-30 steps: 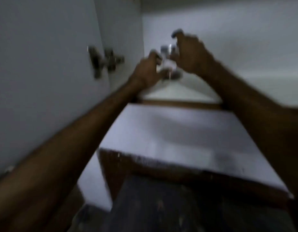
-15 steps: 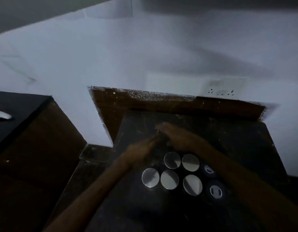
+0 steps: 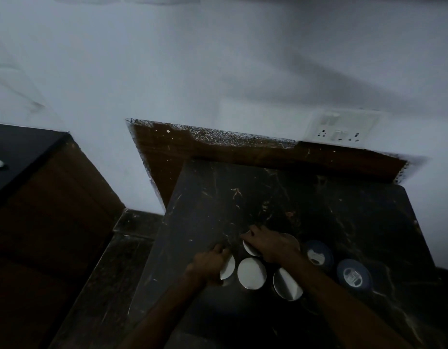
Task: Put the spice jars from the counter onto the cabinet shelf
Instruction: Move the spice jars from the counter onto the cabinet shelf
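Observation:
Several spice jars with shiny silver lids stand in a cluster on the dark marble counter (image 3: 218, 210). My left hand (image 3: 208, 263) curls around the leftmost silver-lidded jar (image 3: 229, 268). My right hand (image 3: 270, 245) lies over the back silver-lidded jar (image 3: 252, 250), fingers bent down over its lid, and hides most of a second back jar (image 3: 292, 239). Two more silver-lidded jars, the front middle jar (image 3: 251, 273) and the front right jar (image 3: 287, 284), stand untouched. The cabinet shelf is out of view.
Two dark blue-lidded jars (image 3: 318, 253) (image 3: 353, 274) stand right of the cluster. A white wall socket (image 3: 340, 133) sits above the brown backsplash (image 3: 218, 152). A lower dark counter (image 3: 16, 149) lies at far left, across a gap.
A second ago both hands were up at the cabinet shelf with a jar. My view has dropped to the counter, and both hands have come down onto the silver-lidded jars.

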Action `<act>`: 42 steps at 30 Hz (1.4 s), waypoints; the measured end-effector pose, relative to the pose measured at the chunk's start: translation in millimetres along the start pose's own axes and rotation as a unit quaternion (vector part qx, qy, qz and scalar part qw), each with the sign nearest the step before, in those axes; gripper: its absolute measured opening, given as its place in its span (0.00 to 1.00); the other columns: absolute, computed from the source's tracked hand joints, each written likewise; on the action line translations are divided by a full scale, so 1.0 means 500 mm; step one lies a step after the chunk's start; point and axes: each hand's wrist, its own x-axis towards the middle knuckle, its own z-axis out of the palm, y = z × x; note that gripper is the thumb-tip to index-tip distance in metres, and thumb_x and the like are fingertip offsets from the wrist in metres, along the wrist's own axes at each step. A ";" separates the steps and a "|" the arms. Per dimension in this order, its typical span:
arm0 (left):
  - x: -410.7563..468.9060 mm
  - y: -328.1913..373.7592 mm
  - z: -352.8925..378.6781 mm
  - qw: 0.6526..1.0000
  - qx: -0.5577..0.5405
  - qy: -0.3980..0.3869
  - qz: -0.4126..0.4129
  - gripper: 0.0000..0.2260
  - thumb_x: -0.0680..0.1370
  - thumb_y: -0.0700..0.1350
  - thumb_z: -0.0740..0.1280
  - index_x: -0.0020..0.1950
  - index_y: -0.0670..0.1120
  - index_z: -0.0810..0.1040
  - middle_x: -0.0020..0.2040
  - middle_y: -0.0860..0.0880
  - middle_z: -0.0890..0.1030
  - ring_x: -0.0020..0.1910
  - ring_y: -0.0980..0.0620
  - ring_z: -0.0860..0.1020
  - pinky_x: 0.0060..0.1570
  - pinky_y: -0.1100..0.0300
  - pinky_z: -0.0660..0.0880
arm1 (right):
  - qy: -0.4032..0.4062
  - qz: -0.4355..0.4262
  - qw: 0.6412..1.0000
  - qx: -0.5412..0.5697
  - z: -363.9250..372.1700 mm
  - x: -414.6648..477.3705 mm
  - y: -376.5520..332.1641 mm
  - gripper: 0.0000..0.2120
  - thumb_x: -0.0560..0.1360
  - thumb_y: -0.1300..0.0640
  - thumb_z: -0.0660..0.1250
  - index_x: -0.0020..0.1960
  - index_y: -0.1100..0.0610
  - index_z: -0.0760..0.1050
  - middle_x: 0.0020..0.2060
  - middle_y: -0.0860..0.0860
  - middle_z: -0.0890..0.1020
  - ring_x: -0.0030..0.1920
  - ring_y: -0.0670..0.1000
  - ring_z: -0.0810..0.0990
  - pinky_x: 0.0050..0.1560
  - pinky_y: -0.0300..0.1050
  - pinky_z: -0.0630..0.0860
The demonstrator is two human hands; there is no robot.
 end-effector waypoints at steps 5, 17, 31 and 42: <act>-0.025 -0.005 -0.117 0.997 -0.055 0.057 -0.024 0.43 0.68 0.56 0.75 0.76 0.49 0.57 0.70 0.45 0.71 0.64 0.45 0.75 0.61 0.51 0.72 | 0.037 -0.015 0.997 0.066 -0.079 -0.025 0.024 0.42 0.71 0.56 0.73 0.78 0.47 0.53 0.74 0.55 0.61 0.71 0.59 0.65 0.69 0.55 0.69; -0.435 0.136 -0.844 0.852 -0.124 0.484 0.155 0.38 0.60 0.73 0.70 0.67 0.60 0.72 0.62 0.57 0.80 0.57 0.55 0.79 0.58 0.54 0.77 | 0.344 0.018 0.938 0.026 -0.729 -0.597 0.063 0.38 0.62 0.35 0.74 0.69 0.36 0.64 0.49 0.39 0.79 0.44 0.39 0.77 0.43 0.36 0.74; -0.206 0.289 -1.335 0.844 -0.084 0.525 0.063 0.34 0.63 0.74 0.69 0.59 0.52 0.77 0.59 0.49 0.80 0.51 0.50 0.77 0.52 0.54 0.76 | 0.418 0.118 0.901 0.025 -1.072 -0.633 0.376 0.32 0.66 0.37 0.75 0.66 0.43 0.71 0.50 0.43 0.76 0.50 0.49 0.75 0.50 0.42 0.71; -0.057 0.275 -1.436 0.830 0.098 0.547 0.054 0.23 0.71 0.62 0.71 0.61 0.52 0.79 0.62 0.47 0.74 0.62 0.47 0.71 0.57 0.48 0.74 | 0.482 0.084 0.861 0.135 -1.114 -0.420 0.557 0.28 0.71 0.35 0.68 0.63 0.51 0.69 0.57 0.56 0.79 0.51 0.54 0.79 0.44 0.46 0.77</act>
